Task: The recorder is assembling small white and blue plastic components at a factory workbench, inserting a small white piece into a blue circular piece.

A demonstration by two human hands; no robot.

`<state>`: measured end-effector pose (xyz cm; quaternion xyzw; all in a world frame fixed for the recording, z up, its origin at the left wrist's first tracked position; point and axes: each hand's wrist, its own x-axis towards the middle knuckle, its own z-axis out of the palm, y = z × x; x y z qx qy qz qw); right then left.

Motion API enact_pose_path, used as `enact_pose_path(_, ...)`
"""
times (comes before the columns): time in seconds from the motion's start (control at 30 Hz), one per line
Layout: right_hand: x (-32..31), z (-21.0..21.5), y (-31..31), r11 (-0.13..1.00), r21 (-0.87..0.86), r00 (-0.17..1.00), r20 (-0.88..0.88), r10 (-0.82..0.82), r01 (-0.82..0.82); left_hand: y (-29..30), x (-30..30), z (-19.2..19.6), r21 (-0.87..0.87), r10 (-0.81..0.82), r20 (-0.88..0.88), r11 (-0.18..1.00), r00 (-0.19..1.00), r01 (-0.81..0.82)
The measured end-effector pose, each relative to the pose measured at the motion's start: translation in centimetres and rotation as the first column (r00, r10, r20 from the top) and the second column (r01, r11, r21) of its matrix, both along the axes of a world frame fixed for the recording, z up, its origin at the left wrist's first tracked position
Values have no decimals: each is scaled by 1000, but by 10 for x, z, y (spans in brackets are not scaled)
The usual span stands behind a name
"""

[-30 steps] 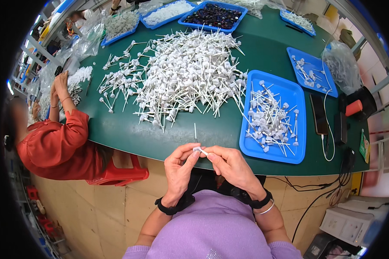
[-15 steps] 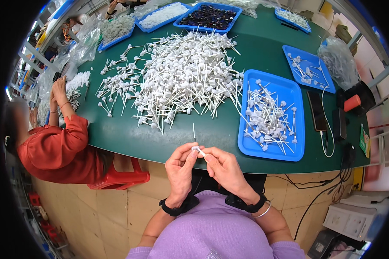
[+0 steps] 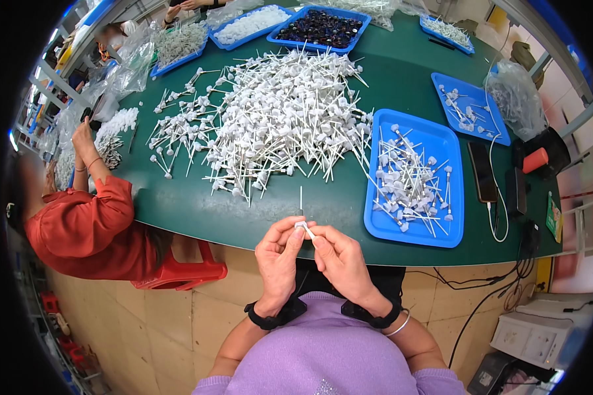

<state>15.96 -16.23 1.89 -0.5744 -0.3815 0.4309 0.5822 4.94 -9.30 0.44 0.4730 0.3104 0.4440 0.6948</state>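
Observation:
Near the table's front edge, my left hand [image 3: 277, 263] pinches a small white-headed stick [image 3: 301, 224] between thumb and fingers. Its thin stem points away from me over the table. My right hand [image 3: 344, 262] is closed beside it, thumb and fingers on a short white rod [image 3: 310, 232] whose end meets the white head. My fingers hide part of the joint, so I cannot tell whether the two are attached. Beyond my hands lies a large heap of similar white-headed sticks [image 3: 283, 125]. A blue tray [image 3: 371, 220] to the right holds more of them.
A second blue tray [image 3: 504, 139] with a few sticks, a phone [image 3: 483, 172] and its white cable lie at right. Blue trays of white pieces [image 3: 250, 26] and dark pieces [image 3: 319, 27] stand at the back. A co-worker in a red sleeve [image 3: 99, 210] sits at left.
My hands keep the same pinch, with only a slight shift in the view. The stem stands a little straighter. At left, the co-worker's hands have moved slightly.

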Motion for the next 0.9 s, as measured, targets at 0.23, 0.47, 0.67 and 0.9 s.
enact_pose_path(0.23,29,9,2,941,-127,893,-376,247,-314,18,-14,5,254,-63,-265,958,962,133)
enact_pose_path(0.47,33,37,-2,955,-193,940,217,264,-224,18,-10,11,-47,-49,-119,998,992,43)
enact_pose_path(0.67,29,28,-5,985,-123,918,364,160,-123,17,-11,7,-104,-74,-110,993,991,62)
enact_pose_path(0.9,37,25,-14,996,-79,905,418,79,-50,15,-10,5,-111,-52,-162,993,985,34)
